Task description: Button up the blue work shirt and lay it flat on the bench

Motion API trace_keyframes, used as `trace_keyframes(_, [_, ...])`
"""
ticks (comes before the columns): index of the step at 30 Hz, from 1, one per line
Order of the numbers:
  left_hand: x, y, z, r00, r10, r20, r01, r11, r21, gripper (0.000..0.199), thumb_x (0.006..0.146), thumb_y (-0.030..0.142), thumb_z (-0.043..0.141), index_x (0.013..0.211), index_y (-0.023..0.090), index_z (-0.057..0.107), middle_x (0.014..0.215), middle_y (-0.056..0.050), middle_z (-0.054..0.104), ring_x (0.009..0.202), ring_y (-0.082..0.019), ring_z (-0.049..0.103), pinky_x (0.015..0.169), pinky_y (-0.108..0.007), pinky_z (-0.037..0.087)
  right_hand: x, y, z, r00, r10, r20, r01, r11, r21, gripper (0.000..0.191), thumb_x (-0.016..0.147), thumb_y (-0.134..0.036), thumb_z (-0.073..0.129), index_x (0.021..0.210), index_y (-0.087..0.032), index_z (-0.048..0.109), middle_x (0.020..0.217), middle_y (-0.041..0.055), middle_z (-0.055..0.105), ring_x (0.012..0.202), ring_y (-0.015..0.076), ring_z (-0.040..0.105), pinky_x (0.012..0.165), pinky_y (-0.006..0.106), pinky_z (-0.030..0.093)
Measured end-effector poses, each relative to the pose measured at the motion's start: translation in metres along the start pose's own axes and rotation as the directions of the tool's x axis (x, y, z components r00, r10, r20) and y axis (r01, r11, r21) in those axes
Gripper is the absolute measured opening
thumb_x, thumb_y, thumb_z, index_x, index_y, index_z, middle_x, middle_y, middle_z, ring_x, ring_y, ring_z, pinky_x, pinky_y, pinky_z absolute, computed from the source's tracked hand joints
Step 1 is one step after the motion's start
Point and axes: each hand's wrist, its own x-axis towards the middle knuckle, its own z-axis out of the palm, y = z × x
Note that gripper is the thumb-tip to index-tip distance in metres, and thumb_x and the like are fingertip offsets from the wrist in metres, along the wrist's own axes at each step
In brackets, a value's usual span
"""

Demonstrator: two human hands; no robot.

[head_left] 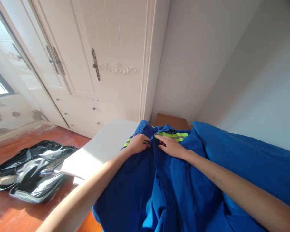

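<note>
Jacket (163,190) held at its upper front by both hands.
The blue jacket fills the lower centre of the view, its dark buttons running down the front edge and yellow-green stripes (181,137) showing near the collar (142,126). The left hand (137,144) has its fingers clamped on one side of the front opening; the right hand (171,146), just beside it, pinches the opposite edge between thumb and fingers. To the right, blue cloth (246,154) extends beneath and beyond the right forearm. Behind the jacket stand a brown wooden top (171,120) and, left of it, a white surface (111,137). A white wardrobe (120,35) rises behind; at far left an open suitcase (25,199) lies on the reddish floor (93,222).
</note>
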Motion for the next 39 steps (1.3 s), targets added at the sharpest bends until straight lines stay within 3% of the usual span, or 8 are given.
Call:
trace_keyframes(4, [0.012, 0.003, 0.004, 1.000, 0.010, 0.001, -0.010, 0.999, -0.051, 0.012, 0.078, 0.024, 0.068, 0.086, 0.022, 0.078, 0.086, -0.002, 0.074, 0.080, -0.018, 0.066, 0.071, -0.025, 0.047, -0.003, 0.005, 0.012, 0.994, -0.065, -0.082, 0.076, 0.988, 0.136, 0.047, 0.092, -0.022, 0.057, 0.139, -0.020, 0.056, 0.121, 0.0117, 0.063, 0.105, 0.0234, 0.063, 0.096, 0.041, 0.050])
trace_keyframes(10, [0.008, 0.008, 0.010, 0.998, -0.022, -0.054, 0.018, 0.997, -0.070, 0.018, 0.082, 0.019, 0.059, 0.077, 0.021, 0.076, 0.080, -0.003, 0.069, 0.078, -0.018, 0.063, 0.072, -0.026, 0.045, -0.008, 0.006, 0.020, 0.987, -0.061, -0.146, 0.095, 0.965, 0.246, 0.037, 0.096, -0.026, 0.055, 0.132, -0.024, 0.062, 0.115, 0.0086, 0.065, 0.107, 0.0224, 0.063, 0.096, 0.040, 0.050])
trace_keyframes(15, [0.007, 0.005, 0.008, 0.998, -0.014, -0.068, 0.009, 0.997, -0.072, 0.019, 0.081, 0.018, 0.058, 0.072, 0.022, 0.075, 0.077, -0.003, 0.067, 0.079, -0.018, 0.062, 0.072, -0.027, 0.045, -0.010, -0.004, 0.020, 0.995, -0.041, -0.086, 0.057, 0.979, 0.196, 0.050, 0.095, -0.043, 0.058, 0.139, -0.020, 0.056, 0.109, 0.0100, 0.067, 0.099, 0.0238, 0.064, 0.089, 0.040, 0.053])
trace_keyframes(21, [0.005, 0.004, 0.008, 0.998, 0.023, -0.059, -0.027, 0.996, -0.081, 0.017, 0.079, 0.018, 0.060, 0.073, 0.021, 0.075, 0.081, -0.003, 0.071, 0.081, -0.018, 0.063, 0.073, -0.028, 0.046, -0.011, -0.005, 0.024, 0.989, -0.100, -0.108, 0.115, 0.984, 0.139, 0.038, 0.093, -0.024, 0.061, 0.131, -0.023, 0.063, 0.104, 0.0071, 0.067, 0.092, 0.0198, 0.065, 0.085, 0.034, 0.053])
trace_keyframes(29, [0.004, 0.001, 0.008, 0.995, 0.069, -0.067, -0.077, 0.989, -0.123, 0.015, 0.082, 0.018, 0.061, 0.080, 0.017, 0.076, 0.083, -0.003, 0.071, 0.081, -0.015, 0.064, 0.074, -0.024, 0.047, -0.012, -0.007, 0.026, 0.978, -0.150, -0.145, 0.161, 0.985, 0.067, 0.032, 0.092, -0.022, 0.063, 0.124, -0.023, 0.069, 0.100, 0.0062, 0.067, 0.087, 0.0190, 0.065, 0.079, 0.032, 0.053])
trace_keyframes(39, [0.001, 0.005, 0.006, 0.995, 0.088, -0.054, -0.091, 0.994, -0.058, 0.018, 0.086, 0.022, 0.060, 0.084, 0.020, 0.079, 0.087, -0.004, 0.072, 0.085, -0.017, 0.064, 0.080, -0.027, 0.049, -0.013, -0.010, 0.030, 0.966, -0.130, -0.223, 0.134, 0.991, 0.004, 0.023, 0.094, -0.023, 0.060, 0.112, -0.024, 0.074, 0.094, 0.0044, 0.070, 0.083, 0.0178, 0.066, 0.074, 0.029, 0.052])
